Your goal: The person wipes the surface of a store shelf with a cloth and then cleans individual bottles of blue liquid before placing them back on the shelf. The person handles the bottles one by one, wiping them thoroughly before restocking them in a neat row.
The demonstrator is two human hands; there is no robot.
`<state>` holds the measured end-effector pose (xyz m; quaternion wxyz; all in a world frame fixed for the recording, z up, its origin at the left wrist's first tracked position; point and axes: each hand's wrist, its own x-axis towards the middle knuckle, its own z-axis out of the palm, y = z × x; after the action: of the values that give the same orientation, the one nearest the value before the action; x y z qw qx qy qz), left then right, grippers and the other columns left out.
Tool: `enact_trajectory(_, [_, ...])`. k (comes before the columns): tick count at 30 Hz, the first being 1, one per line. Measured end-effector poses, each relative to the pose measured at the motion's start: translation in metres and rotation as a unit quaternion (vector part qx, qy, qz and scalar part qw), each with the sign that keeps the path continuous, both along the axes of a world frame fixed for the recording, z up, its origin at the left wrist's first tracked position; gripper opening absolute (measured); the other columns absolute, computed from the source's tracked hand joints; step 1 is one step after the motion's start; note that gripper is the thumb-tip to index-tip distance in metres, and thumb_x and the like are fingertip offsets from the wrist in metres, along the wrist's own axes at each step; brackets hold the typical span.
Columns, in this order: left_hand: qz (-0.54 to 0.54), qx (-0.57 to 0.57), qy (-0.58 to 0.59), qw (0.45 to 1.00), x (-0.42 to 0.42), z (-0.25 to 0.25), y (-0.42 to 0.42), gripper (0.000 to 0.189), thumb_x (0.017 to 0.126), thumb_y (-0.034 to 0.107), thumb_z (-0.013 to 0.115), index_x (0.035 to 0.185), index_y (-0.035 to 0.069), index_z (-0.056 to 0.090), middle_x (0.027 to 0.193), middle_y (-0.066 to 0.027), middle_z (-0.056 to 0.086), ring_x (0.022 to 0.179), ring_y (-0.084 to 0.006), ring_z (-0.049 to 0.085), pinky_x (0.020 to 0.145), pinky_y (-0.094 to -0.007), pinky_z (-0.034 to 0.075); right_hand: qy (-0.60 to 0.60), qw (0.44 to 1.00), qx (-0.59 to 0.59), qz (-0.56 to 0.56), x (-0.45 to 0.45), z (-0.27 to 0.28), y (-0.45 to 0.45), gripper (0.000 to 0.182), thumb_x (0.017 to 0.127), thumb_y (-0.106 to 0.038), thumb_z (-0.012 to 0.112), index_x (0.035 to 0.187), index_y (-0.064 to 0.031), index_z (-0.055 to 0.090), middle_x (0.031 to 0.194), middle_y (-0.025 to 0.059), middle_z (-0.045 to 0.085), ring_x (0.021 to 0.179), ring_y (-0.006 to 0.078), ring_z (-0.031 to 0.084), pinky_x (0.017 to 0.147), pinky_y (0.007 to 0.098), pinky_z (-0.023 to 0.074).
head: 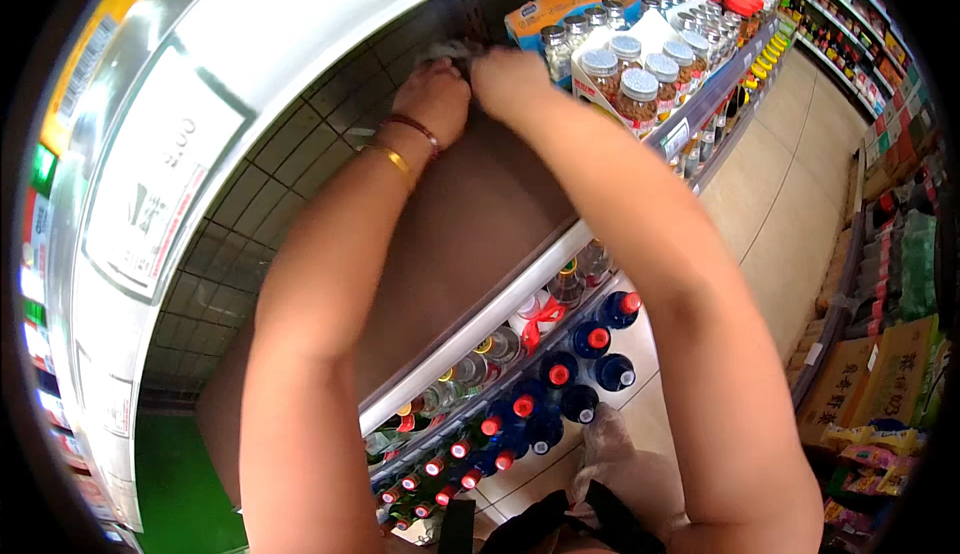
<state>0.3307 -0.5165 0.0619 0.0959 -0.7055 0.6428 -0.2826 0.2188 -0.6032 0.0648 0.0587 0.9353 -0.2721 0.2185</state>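
Both my hands reach to the back of a brown shelf board [480,209]. My left hand [435,100], with a dark red bracelet and a gold-coloured bangle at the wrist, is curled near the back mesh panel [277,171]. Close beside it on the right is my right hand [514,81], bent inwards and blurred. A pale, partly see-through thing [450,50] shows just beyond the left fingers; blur hides what it is and whether either hand grips it. Most of my fingertips are turned away from view.
Jars with silver lids [639,85] stand in a white carton right of my hands. Below the white shelf edge [480,321] are glass bottles [499,344] and dark blue bottles with red caps [559,374]. A shelf with price tags [165,179] curves overhead at left. Cardboard boxes [862,374] line the right.
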Motion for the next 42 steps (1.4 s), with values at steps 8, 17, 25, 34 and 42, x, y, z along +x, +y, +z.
enact_trajectory(8, [-0.095, -0.109, 0.143, 0.979, -0.008, 0.09, -0.016, 0.057, 0.085, 0.023, 0.065, 0.134, 0.005, 0.044, 0.124, -0.0218, 0.058, 0.105, -0.032, 0.06, 0.096, -0.0483, 0.044, -0.208, 0.976, -0.047, 0.05, -0.002, 0.036, -0.047, 0.024, 0.085, -0.012, 0.05, 0.1, -0.0011, 0.066, 0.104, 0.0218, 0.065, 0.098, 0.0369, 0.063, 0.082, 0.0457, 0.0512])
enact_trajectory(17, [-0.02, 0.074, 0.397, 0.915, -0.035, -0.007, -0.014, 0.04, 0.078, 0.001, 0.05, 0.118, -0.002, 0.059, 0.119, -0.0245, 0.059, 0.118, -0.0383, 0.052, 0.1, -0.0399, 0.042, 0.253, 0.962, 0.016, 0.099, -0.056, -0.001, -0.01, 0.023, 0.081, -0.004, 0.057, 0.099, -0.0025, 0.071, 0.103, 0.0171, 0.069, 0.095, 0.0328, 0.068, 0.079, 0.0437, 0.0546])
enact_trajectory(25, [-0.138, 0.161, 0.406, 0.889, -0.086, 0.011, 0.021, 0.019, 0.08, 0.002, 0.059, 0.095, 0.004, 0.071, 0.096, -0.0199, 0.068, 0.092, -0.0336, 0.065, 0.082, -0.0383, 0.051, 0.364, 0.926, 0.014, 0.102, -0.122, 0.038, 0.042, 0.025, 0.079, -0.003, 0.061, 0.101, -0.0088, 0.071, 0.107, 0.0149, 0.067, 0.097, 0.033, 0.066, 0.079, 0.0426, 0.0544])
enact_trajectory(34, [-0.123, 0.146, 0.403, 0.895, -0.08, 0.015, 0.117, 0.009, 0.08, 0.014, 0.07, 0.084, 0.006, 0.07, 0.081, -0.0137, 0.069, 0.076, -0.028, 0.065, 0.072, -0.0394, 0.05, 0.36, 0.887, 0.05, 0.286, -0.111, 0.038, 0.093, 0.023, 0.072, -0.002, 0.062, 0.092, -0.0114, 0.068, 0.085, 0.0185, 0.067, 0.086, 0.0389, 0.065, 0.075, 0.0489, 0.0503])
enact_trajectory(42, [0.056, 0.075, 0.432, 0.897, -0.022, 0.004, 0.299, 0.015, 0.087, 0.01, 0.059, 0.101, 0.007, 0.059, 0.091, -0.0187, 0.066, 0.087, -0.0371, 0.062, 0.077, -0.044, 0.049, 0.258, 0.872, 0.099, 0.403, -0.039, 0.01, 0.246, 0.015, 0.079, -0.005, 0.064, 0.094, -0.0024, 0.061, 0.093, 0.0223, 0.065, 0.095, 0.0422, 0.061, 0.081, 0.0481, 0.0484])
